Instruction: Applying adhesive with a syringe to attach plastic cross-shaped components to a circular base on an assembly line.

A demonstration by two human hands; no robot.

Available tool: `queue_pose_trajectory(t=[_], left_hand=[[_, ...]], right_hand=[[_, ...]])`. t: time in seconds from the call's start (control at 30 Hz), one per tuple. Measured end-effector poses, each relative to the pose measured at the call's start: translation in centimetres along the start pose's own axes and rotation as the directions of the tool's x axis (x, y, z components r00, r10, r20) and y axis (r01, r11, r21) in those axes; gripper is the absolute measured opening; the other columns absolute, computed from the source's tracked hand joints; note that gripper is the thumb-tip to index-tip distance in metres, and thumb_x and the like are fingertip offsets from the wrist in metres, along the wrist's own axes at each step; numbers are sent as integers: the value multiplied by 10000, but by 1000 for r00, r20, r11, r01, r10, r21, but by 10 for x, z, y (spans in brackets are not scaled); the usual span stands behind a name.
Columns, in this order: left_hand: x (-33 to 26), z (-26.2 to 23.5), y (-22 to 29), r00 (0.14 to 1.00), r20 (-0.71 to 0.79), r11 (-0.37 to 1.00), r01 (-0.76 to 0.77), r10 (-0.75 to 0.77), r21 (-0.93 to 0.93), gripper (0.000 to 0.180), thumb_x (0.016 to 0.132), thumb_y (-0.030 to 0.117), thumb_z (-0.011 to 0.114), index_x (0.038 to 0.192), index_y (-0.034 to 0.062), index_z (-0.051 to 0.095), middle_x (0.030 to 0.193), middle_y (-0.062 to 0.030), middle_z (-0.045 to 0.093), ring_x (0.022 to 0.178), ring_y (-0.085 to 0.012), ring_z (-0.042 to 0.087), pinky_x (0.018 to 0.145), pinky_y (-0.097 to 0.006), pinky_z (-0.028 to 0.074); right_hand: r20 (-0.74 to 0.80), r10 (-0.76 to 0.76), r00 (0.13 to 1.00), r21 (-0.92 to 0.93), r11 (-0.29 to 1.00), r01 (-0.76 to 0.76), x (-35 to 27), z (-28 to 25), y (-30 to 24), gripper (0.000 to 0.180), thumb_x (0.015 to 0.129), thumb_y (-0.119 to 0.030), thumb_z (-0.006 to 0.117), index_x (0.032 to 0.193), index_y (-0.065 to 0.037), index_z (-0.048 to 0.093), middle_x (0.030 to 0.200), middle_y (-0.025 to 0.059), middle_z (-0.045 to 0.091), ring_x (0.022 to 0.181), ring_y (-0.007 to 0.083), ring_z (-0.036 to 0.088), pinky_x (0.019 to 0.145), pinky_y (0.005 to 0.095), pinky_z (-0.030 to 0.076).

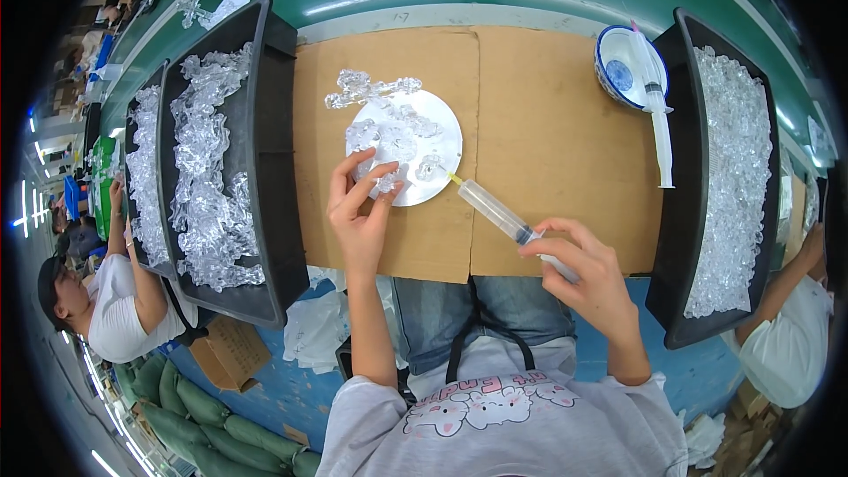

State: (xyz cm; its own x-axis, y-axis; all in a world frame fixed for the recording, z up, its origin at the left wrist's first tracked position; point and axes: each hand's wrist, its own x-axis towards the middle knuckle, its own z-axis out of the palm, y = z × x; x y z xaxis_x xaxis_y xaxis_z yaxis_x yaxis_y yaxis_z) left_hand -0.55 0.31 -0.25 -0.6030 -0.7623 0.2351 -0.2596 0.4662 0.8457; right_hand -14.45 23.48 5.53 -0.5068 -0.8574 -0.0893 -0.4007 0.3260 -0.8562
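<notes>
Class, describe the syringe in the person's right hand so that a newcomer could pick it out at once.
On the brown cardboard between the black bins sits a round white plate. To its lower right, the right hand grips a clear syringe slanting up-left. Its yellow tip sets it apart from the pink-tipped syringe lying partly over the blue-rimmed bowl.

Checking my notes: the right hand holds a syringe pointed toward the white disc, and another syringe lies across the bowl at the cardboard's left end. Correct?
No: the head view shows the bowl at the right end of the cardboard. The rest stands: the right hand holds a syringe pointed toward the white disc, another syringe lies across the bowl.
</notes>
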Motion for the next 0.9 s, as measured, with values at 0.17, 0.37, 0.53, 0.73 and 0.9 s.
queue_pose_trajectory(t=[0.17,0.37,0.53,0.73,0.9], left_hand=[[4,1,8,998,-24,998,49,-50,-37,234,705,-50,692,912,58,708,1074,-55,565,944,-185,536,688,-266,435],[40,24,18,997,-73,983,19,-33,-185,197,745,13,694,937,58,700,1086,-64,562,994,-209,539,754,-298,454],[130,90,17,986,-118,982,-130,114,-137,200,735,67,703,934,89,700,1071,-93,567,1011,-237,550,811,-311,453],[247,167,-15,906,-213,930,-350,366,109,238,677,103,723,913,135,709,1043,-114,578,965,-295,551,824,-374,453],[284,168,-18,929,141,926,-359,343,114,365,655,119,740,1013,163,686,1103,-145,555,1045,-316,520,927,-363,421]], right_hand=[[-41,-45,998,21,999,46,-1,-9,4,326,649,79,569,914,-83,666,1036,92,592,776,191,607,634,268,469],[-241,-57,969,56,996,72,-6,-9,24,296,662,71,567,908,-58,669,1066,135,595,893,216,609,716,277,469],[-405,-72,911,44,994,98,-6,1,56,267,689,73,567,916,-36,656,1083,137,572,867,192,602,682,250,458],[-380,-11,925,163,983,79,-10,12,70,246,746,96,545,955,-7,623,1160,119,494,831,149,608,609,205,484],[-420,-22,907,177,979,105,-5,13,68,256,747,123,537,966,14,613,1163,151,474,856,193,622,628,247,536]])
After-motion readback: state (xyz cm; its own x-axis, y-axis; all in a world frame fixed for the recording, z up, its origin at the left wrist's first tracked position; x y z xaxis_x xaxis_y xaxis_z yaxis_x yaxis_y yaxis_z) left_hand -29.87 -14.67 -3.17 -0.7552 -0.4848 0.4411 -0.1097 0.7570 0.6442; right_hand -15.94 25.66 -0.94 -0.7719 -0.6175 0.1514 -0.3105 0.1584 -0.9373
